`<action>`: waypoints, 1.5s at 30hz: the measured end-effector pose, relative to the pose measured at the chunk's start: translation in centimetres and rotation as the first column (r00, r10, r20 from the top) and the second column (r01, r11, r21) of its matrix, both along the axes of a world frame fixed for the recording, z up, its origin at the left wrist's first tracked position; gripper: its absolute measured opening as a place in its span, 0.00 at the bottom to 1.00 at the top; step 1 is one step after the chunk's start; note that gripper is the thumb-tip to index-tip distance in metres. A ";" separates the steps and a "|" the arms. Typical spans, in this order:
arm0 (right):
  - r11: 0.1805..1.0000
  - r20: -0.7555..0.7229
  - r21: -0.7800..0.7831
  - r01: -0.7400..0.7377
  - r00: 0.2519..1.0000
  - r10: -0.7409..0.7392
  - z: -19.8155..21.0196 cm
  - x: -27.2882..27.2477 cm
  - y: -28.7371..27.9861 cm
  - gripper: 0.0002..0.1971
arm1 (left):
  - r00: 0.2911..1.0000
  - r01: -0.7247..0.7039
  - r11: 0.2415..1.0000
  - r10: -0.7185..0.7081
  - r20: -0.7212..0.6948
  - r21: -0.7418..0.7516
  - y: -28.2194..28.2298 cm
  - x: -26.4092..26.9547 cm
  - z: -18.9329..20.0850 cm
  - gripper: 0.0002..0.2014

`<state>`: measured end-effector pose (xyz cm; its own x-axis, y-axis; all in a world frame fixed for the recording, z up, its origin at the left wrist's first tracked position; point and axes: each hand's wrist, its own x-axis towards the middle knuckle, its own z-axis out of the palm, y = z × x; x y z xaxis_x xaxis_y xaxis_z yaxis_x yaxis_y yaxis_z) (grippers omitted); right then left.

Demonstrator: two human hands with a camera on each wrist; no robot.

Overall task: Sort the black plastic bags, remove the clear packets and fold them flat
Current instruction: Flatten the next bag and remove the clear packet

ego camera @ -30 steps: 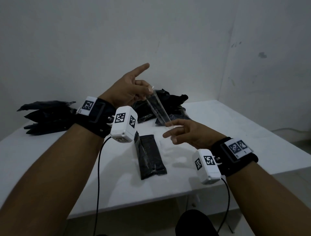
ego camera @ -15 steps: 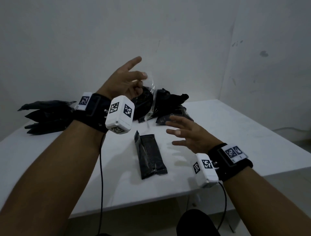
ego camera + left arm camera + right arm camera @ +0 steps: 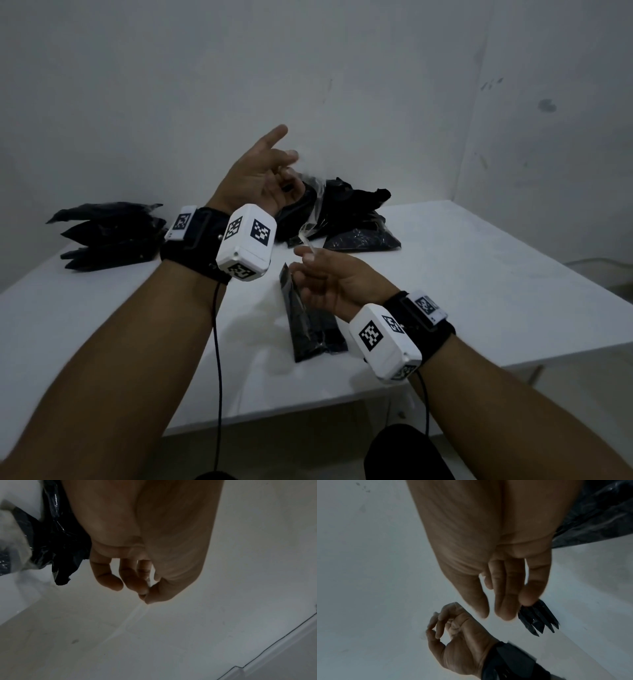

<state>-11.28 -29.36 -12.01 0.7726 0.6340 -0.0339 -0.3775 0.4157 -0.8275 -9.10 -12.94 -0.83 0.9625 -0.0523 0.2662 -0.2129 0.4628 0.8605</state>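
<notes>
We held the clear packet [image 3: 310, 219] in the air between our two hands, above the white table [image 3: 479, 274]. Our left hand [image 3: 260, 178] was raised, and its thumb and middle fingers pinched the upper end of the packet while the index finger pointed away. Our right hand [image 3: 329, 281] was lower and nearer to us, and its thumb and first fingers pinched the lower end. We think the two grips were at opposite ends so that the thin film stayed stretched and could be folded flat; a loose film would probably curl.

One folded black bag [image 3: 311, 325] lay flat on the table just under our right hand, apart from the others, so it seemed to be the bag we were working on. A stack of black bags [image 3: 109, 236] lay at the far left edge, and it looked like the finished side. A crumpled pile of bags [image 3: 349, 219] lay at the back, behind the packet, and probably waited for sorting. The packet was very faint in the wrist views, so we could not tell its exact shape.
</notes>
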 end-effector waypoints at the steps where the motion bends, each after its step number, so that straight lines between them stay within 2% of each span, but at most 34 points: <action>1: 1.000 0.008 0.004 0.021 1.000 -0.021 -0.1 0.1 0.0 0.15 | 1.000 -0.005 1.000 0.005 0.001 0.001 0.1 -0.1 -0.1 0.29; 3: 1.000 0.012 -0.007 0.006 1.000 -0.006 -0.1 0.1 -0.4 0.15 | 1.000 -0.014 1.000 0.014 0.003 0.002 0.4 -0.1 -0.3 0.29; 5: 0.996 -0.015 0.007 -0.087 0.996 0.087 -0.3 0.5 -1.0 0.21 | 1.000 -0.019 1.000 0.019 -0.001 0.009 0.7 -0.2 -0.5 0.29; 7: 0.993 -0.039 0.007 -0.118 0.992 0.118 -0.1 0.8 -1.1 0.27 | 1.000 -0.012 1.000 0.011 0.002 0.014 1.0 -0.2 -0.6 0.30; 9: 0.999 -0.075 -0.017 -0.040 0.996 0.038 0.2 0.9 -0.4 0.24 | 1.000 0.001 1.000 -0.001 0.008 0.012 1.1 -0.2 -0.6 0.31; 12: 0.998 -0.099 -0.029 0.062 0.993 -0.064 0.1 1.0 0.3 0.10 | 1.000 0.005 1.000 -0.005 0.015 0.018 1.3 -0.2 -0.8 0.31; 14: 0.998 -0.055 -0.032 0.049 0.997 -0.051 -0.2 1.1 0.3 0.05 | 1.000 0.009 1.000 -0.009 0.014 0.000 1.4 -0.3 -0.9 0.29; 17: 0.995 0.056 -0.046 0.086 0.995 -0.083 -0.9 1.3 -0.2 0.05 | 1.000 -0.003 1.000 0.003 0.009 -0.024 2.1 -0.3 -0.7 0.28; 21: 0.972 0.252 -0.097 0.213 0.950 -0.184 -1.9 1.8 -2.1 0.10 | 0.995 -0.090 0.994 0.092 -0.024 0.054 4.9 -0.2 0.2 0.28; 27: 0.956 0.321 -0.205 0.210 0.937 -0.137 -2.3 2.7 -5.7 0.16 | 0.973 -0.215 0.956 0.226 -0.038 0.200 8.8 -0.1 -0.4 0.33; 32: 0.914 0.404 -0.363 0.180 0.915 -0.020 -2.9 2.7 -6.7 0.16 | 0.965 -0.243 0.904 0.263 -0.011 0.351 9.3 -0.4 -1.0 0.36; 37: 0.868 0.419 -0.457 0.196 0.908 0.015 -3.1 3.0 -7.0 0.16 | 0.968 -0.249 0.832 0.198 0.155 0.495 6.6 -1.3 1.4 0.34; 42: 0.847 0.325 -0.512 0.143 0.945 0.037 -1.9 4.1 -8.6 0.19 | 0.929 -0.296 0.659 0.030 0.369 0.691 3.7 -2.3 3.8 0.35; 44: 0.792 0.308 -0.589 0.159 0.951 0.038 -0.7 4.4 -9.7 0.18 | 0.925 -0.299 0.616 0.000 0.380 0.729 2.5 -2.4 4.1 0.36; 45: 0.740 0.325 -0.645 0.193 0.945 0.036 -0.1 4.5 -10.3 0.18 | 0.925 -0.296 0.606 -0.011 0.379 0.739 2.0 -2.3 4.1 0.36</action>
<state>-6.83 -39.61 -12.15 0.8616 0.4743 -0.1808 -0.0578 -0.2623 -0.9633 -11.38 -10.93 3.24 0.8426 -0.2540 0.4748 -0.5385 -0.4020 0.7406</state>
